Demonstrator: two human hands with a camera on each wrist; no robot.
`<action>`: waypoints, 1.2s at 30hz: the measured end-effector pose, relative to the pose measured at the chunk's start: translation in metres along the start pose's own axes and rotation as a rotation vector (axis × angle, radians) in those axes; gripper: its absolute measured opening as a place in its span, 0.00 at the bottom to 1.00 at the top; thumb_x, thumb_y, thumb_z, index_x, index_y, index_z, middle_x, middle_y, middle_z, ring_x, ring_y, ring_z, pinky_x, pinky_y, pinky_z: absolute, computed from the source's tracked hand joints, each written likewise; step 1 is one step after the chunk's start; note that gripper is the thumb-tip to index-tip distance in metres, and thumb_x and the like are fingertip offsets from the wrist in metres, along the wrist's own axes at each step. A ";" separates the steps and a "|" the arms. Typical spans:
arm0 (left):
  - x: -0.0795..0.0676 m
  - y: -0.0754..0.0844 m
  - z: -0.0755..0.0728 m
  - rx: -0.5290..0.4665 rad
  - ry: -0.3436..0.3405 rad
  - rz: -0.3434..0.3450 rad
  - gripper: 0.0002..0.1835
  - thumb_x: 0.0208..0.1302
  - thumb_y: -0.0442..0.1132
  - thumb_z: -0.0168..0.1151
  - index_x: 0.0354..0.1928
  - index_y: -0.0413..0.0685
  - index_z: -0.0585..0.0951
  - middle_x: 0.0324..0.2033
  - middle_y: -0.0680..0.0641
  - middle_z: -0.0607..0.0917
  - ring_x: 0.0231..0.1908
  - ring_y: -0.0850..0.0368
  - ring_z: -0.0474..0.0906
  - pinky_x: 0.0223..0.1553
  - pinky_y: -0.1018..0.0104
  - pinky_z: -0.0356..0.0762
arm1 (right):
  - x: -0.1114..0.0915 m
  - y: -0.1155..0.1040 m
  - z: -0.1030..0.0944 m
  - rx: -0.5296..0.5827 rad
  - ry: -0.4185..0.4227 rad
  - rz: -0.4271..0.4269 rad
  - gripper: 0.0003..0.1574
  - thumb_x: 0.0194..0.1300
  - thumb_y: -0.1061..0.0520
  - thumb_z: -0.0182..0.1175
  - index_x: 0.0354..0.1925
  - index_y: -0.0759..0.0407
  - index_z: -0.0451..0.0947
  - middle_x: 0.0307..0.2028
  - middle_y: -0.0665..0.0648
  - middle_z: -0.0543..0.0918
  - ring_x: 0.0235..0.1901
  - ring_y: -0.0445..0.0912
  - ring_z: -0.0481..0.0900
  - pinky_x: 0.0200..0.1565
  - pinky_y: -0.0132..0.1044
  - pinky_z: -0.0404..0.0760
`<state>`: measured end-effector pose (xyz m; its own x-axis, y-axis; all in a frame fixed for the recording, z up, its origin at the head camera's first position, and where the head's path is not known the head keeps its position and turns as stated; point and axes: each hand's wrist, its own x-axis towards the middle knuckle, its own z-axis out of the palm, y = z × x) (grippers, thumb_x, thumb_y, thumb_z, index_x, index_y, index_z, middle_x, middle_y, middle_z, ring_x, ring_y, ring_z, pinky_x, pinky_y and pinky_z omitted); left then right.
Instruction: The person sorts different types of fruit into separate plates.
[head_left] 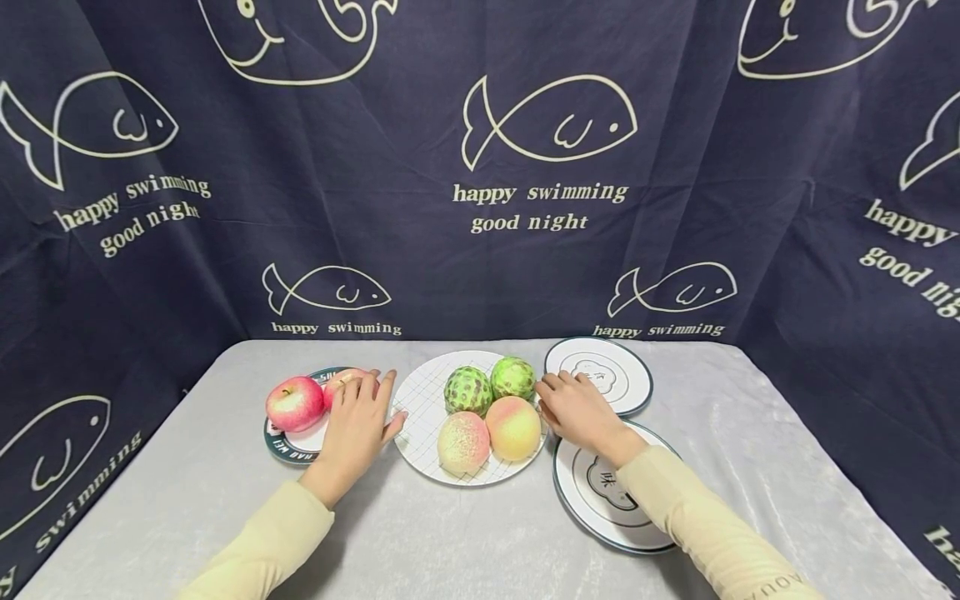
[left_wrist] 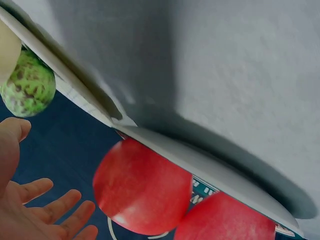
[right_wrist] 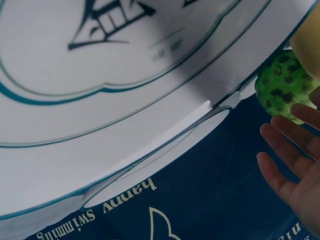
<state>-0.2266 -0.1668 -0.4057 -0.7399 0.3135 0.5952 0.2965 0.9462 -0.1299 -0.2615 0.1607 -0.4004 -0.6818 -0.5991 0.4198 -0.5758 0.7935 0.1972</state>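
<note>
My left hand (head_left: 352, 437) hovers over the right side of a teal-rimmed plate (head_left: 281, 447), fingers spread. On that plate sit two red apples, the left one (head_left: 296, 404) in full view and the other (head_left: 341, 385) partly behind my hand. In the left wrist view my fingers stand apart from the nearer apple (left_wrist: 142, 187). My right hand (head_left: 581, 408) is beside the white grid-patterned plate (head_left: 418, 417), its loosely bent fingers close to a green custard apple (head_left: 513, 377). A second custard apple (head_left: 468, 390) and two peaches, one pale (head_left: 463, 443), one more orange (head_left: 513, 428), share that plate.
Two teal-rimmed white plates lie on the right, a far one (head_left: 633, 375) and a near one (head_left: 577, 500) partly under my right forearm. A grey cloth (head_left: 450, 542) covers the table. Dark blue fish-printed curtains (head_left: 525, 275) hang behind and at both sides.
</note>
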 end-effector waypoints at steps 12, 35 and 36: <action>-0.011 0.017 0.001 -0.002 -0.062 0.021 0.32 0.50 0.52 0.64 0.55 0.42 0.71 0.43 0.40 0.75 0.39 0.44 0.72 0.42 0.54 0.68 | 0.013 0.000 -0.009 0.006 0.033 0.001 0.10 0.54 0.58 0.59 0.37 0.58 0.74 0.37 0.55 0.78 0.36 0.51 0.74 0.34 0.43 0.70; -0.029 0.031 0.001 -0.033 -0.211 -0.061 0.32 0.50 0.56 0.64 0.51 0.40 0.73 0.36 0.38 0.75 0.34 0.42 0.72 0.35 0.52 0.73 | 0.041 -0.002 -0.007 0.043 0.014 0.024 0.13 0.62 0.52 0.54 0.43 0.56 0.74 0.42 0.56 0.77 0.42 0.52 0.75 0.41 0.46 0.73; -0.029 0.031 0.000 -0.034 -0.219 -0.067 0.32 0.50 0.55 0.64 0.51 0.39 0.73 0.36 0.38 0.75 0.34 0.42 0.73 0.35 0.52 0.73 | 0.041 -0.002 -0.006 0.043 0.008 0.026 0.14 0.62 0.52 0.54 0.44 0.56 0.74 0.42 0.56 0.77 0.42 0.53 0.75 0.41 0.46 0.73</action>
<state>-0.1961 -0.1466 -0.4272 -0.8709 0.2632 0.4150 0.2593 0.9635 -0.0668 -0.2858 0.1352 -0.3781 -0.6934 -0.5769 0.4318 -0.5765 0.8036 0.1481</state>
